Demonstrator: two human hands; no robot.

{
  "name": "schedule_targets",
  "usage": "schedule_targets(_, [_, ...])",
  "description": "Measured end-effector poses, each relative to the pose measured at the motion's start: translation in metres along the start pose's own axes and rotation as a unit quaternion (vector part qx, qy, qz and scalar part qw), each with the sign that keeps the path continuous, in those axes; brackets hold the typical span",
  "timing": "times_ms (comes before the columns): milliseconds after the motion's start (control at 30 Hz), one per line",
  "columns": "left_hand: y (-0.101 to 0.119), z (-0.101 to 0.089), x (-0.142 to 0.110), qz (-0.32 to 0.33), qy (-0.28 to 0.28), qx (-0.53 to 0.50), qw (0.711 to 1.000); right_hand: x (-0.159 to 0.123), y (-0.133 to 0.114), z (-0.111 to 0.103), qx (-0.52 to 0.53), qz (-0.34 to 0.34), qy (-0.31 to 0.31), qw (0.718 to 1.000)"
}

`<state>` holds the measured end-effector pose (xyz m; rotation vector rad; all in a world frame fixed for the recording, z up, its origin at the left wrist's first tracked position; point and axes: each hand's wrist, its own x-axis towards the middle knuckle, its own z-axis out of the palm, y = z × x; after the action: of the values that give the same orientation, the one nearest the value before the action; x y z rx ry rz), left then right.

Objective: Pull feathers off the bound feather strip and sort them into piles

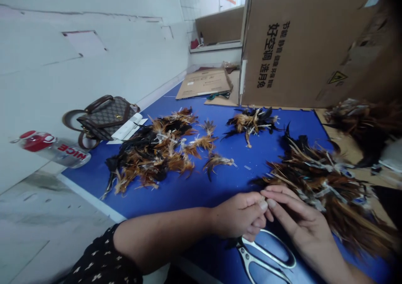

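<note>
Both hands meet near the desk's [194,187] near edge. The left hand [241,215] is curled, its fingertips pinched narrow against those of the right hand [298,221], whose fingers lie long and nearly straight, pointing left. Something small sits between the tips; what it is cannot be told.

Just beyond the right hand lies a feather bundle [326,183], its long axis running from the desk's near right toward the middle, quill ends pointing at the hands. Scissors [266,259] lie flat under the hands at the near edge, handles toward the right, blades toward the person.

A larger feather pile [157,150] lies mid-desk toward the left edge, a smaller clump [251,122] toward the far edge. A cardboard box [301,45] stands at the far right; its contents are hidden. A handbag [105,116] and a bottle [53,148] lie off the left edge.
</note>
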<state>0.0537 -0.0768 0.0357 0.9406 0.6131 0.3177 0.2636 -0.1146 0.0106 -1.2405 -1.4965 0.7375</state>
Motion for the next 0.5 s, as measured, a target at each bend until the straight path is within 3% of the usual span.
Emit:
schedule_targets(200, [-0.002, 0.0, 0.002, -0.005, -0.011, 0.002, 1.0, -0.001, -0.007, -0.005, -0.004, -0.026, -0.04, 0.999])
schedule_targets(333, [-0.005, 0.001, 0.002, -0.011, 0.008, 0.032, 0.999, -0.006, 0.004, -0.011, -0.037, -0.042, -0.058, 0.997])
schedule_targets(400, [-0.009, 0.003, 0.001, 0.027, 0.034, 0.074, 0.996, -0.01, 0.014, -0.015, -0.064, -0.046, -0.06, 0.995])
schedule_targets(500, [-0.013, 0.005, 0.001, 0.152, 0.082, 0.183, 0.968, -0.012, 0.029, -0.02, -0.087, -0.038, -0.057, 0.994])
